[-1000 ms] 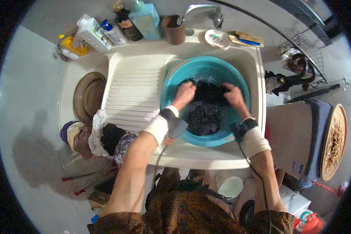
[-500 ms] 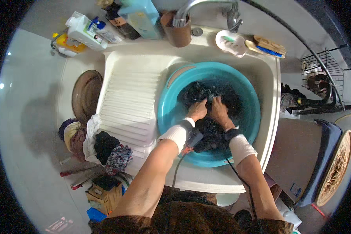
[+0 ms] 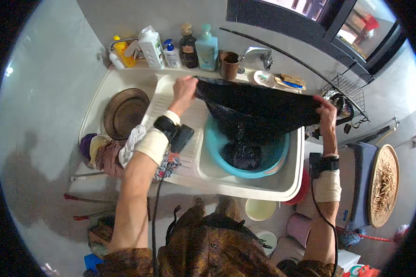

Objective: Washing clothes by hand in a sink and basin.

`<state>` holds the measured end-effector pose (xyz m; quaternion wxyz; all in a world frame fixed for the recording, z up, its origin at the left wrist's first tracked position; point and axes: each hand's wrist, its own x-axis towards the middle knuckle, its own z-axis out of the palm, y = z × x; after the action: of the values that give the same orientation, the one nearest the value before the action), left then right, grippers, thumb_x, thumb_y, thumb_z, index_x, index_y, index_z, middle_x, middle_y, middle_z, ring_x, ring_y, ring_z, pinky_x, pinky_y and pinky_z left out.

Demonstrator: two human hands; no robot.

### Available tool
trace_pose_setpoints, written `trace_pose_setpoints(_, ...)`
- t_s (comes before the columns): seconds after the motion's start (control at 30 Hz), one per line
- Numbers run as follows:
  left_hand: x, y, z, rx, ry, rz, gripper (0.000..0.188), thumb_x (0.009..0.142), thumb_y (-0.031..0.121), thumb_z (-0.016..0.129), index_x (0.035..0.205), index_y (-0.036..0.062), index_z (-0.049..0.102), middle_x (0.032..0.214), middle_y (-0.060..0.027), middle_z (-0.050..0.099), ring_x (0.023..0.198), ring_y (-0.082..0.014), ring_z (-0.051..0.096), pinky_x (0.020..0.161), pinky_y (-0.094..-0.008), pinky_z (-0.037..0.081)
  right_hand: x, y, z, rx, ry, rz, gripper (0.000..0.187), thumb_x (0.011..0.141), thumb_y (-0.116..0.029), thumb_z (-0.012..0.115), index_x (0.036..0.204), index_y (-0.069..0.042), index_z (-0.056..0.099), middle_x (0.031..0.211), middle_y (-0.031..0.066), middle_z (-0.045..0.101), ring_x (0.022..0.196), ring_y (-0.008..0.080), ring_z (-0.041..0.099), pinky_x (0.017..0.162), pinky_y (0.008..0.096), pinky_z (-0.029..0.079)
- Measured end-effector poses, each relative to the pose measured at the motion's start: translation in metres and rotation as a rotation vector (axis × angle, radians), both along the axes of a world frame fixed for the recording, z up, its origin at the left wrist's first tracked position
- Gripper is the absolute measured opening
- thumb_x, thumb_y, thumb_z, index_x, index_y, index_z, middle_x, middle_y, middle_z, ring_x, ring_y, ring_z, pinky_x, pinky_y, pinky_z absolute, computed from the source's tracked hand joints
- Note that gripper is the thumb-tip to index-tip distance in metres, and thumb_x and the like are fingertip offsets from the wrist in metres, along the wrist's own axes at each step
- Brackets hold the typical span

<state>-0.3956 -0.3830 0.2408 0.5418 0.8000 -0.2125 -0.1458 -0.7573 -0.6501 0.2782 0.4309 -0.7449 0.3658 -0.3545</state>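
Left hand (image 3: 184, 89) and right hand (image 3: 326, 108) gripping a wet dark cloth (image 3: 259, 108) stretched wide above a teal basin (image 3: 268, 159) in a white sink (image 3: 245, 184), bottles (image 3: 180, 46) behind, round brown tray (image 3: 125, 112) at left

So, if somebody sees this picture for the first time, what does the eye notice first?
First the dark wet cloth, stretched wide between the left hand and the right hand and hanging down into the turquoise basin in the white sink. Next the row of bottles on the ledge behind, and the heap of mixed laundry at the left of the ribbed drainboard.
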Motion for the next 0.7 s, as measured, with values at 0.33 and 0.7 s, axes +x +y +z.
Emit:
trace_pose_setpoints(0.33, 0.021, -0.008, 0.015, -0.626, 0.199, -0.101, 0.007, 0.061, 0.007, 0.051, 0.066, 0.0040, 0.055, 0.064, -0.0033, 0.054, 0.063, -0.0141, 0.048, 0.058, -0.0252, 0.037, 0.000, 0.024, 0.021, -0.128, 0.148, 0.141, 0.035, 0.070, -0.006, 0.049, 0.104, -0.004, 0.059, 0.070, 0.0020, 0.057, 0.064, 0.0117, 0.052, 0.063, 0.0237, 0.042)
trace_pose_setpoints(0.7, -0.061, 0.004, -0.088, 0.486, -0.588, -0.758, 0.026, 0.066, 0.030, 0.057, 0.074, 0.0061, 0.060, 0.075, -0.0155, 0.054, 0.077, -0.0319, 0.055, 0.066, -0.0402, 0.044, -0.021, 0.024, -0.091, -0.450, 0.834, 0.241, 0.024, 0.073, -0.030, 0.061, 0.077, -0.007, 0.065, 0.072, 0.0128, 0.063, 0.065, 0.0257, 0.061, 0.058, 0.0368, 0.048)
